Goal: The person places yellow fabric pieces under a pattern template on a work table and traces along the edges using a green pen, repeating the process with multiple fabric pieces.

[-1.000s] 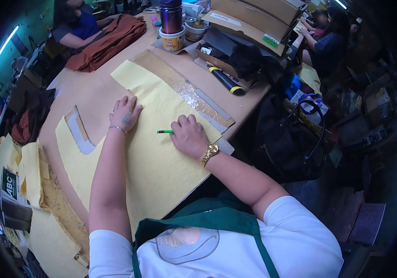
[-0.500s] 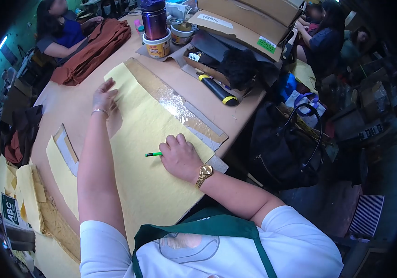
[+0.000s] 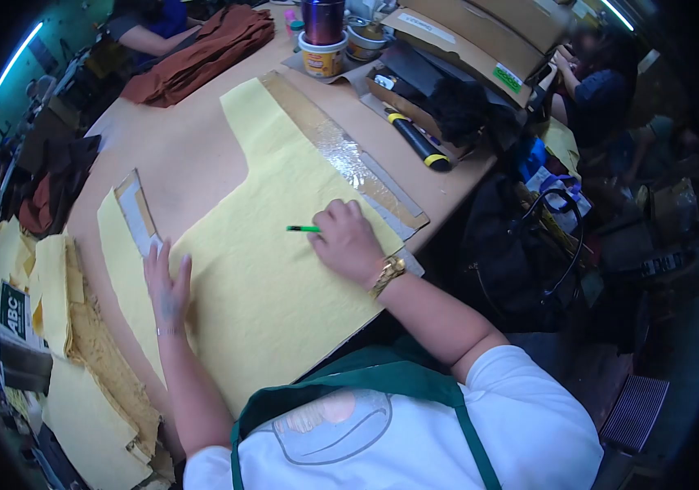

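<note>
A large yellow sheet (image 3: 284,302) lies across the table, its upper left side cut in at a curve. From under its right edge shows a brown cardboard piece (image 3: 317,122) with shiny clear tape. My right hand (image 3: 353,243) rests closed on the sheet, gripping a green pencil (image 3: 300,229) whose eraser end points left. At the sheet's left edge is my left hand (image 3: 168,286), fingers stretched and holding nothing. Just beyond its fingertips, a narrow grey and brown cardboard strip (image 3: 136,211) lies on another yellow piece (image 3: 114,233).
A yellow-banded black tool (image 3: 417,140) lies near cardboard boxes (image 3: 463,49). A tub (image 3: 321,59) with a purple tumbler (image 3: 322,20) stands at the back. Rust-brown cloth (image 3: 202,57) is by a co-worker. A black bag (image 3: 512,261) hangs right; yellow scraps (image 3: 80,408) lie left.
My left hand has come back from the sheet's far end to its near left edge. My right hand still holds the pencil on the sheet. The camera view has shifted.
</note>
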Demonstrator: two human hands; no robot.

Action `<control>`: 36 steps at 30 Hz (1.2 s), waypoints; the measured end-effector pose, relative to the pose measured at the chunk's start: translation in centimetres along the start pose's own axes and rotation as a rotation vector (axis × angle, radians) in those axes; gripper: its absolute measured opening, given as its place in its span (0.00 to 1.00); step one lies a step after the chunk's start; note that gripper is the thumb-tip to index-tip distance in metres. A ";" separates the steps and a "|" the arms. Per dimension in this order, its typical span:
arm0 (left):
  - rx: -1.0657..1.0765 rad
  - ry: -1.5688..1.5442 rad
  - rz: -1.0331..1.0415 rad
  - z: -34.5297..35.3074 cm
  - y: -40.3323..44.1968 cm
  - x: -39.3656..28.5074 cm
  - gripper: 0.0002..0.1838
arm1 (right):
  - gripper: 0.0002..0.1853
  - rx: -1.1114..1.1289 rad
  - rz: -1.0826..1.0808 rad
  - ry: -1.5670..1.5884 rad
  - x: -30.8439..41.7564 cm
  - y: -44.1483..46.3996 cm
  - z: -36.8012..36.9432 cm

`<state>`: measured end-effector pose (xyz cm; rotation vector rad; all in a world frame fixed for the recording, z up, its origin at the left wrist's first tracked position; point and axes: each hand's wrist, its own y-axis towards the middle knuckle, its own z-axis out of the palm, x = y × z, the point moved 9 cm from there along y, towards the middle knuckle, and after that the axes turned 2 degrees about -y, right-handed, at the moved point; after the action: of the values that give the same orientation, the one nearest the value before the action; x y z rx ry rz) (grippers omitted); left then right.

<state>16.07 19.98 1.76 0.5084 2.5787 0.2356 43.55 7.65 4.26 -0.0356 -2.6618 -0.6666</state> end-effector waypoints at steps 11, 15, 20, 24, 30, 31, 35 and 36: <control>0.140 0.286 -0.480 -3.3 -6.7 6.9 0.31 | 0.20 -0.018 0.392 -0.287 -13.0 3.4 -1.7; 0.152 0.275 -0.461 -3.7 -6.8 8.7 0.30 | 0.22 0.051 0.424 -0.229 -12.4 3.5 -1.5; 0.136 0.301 -0.414 -3.8 -7.4 9.6 0.30 | 0.15 -0.057 0.293 -0.515 -13.1 5.4 -5.5; 0.104 0.318 -0.412 -4.0 -7.4 9.3 0.29 | 0.16 -0.310 0.481 -0.611 -19.1 7.6 -11.9; 0.059 0.309 -0.407 -4.2 -7.1 9.1 0.28 | 0.28 0.003 0.506 -0.521 -19.6 10.4 -7.6; 0.058 0.310 -0.399 -4.1 -7.2 9.1 0.28 | 0.29 0.119 0.441 -0.572 -19.4 10.6 -5.9; 0.055 0.311 -0.394 -4.2 -7.3 8.6 0.28 | 0.32 0.177 0.515 -0.404 -20.6 10.9 -5.0; 0.055 0.313 -0.394 -4.2 -7.2 8.7 0.28 | 0.34 0.138 0.506 -0.398 -20.6 11.1 -5.6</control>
<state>4.67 16.53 -0.29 -0.0310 2.9266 0.1134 65.89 16.35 5.86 -0.8517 -2.8779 -0.3309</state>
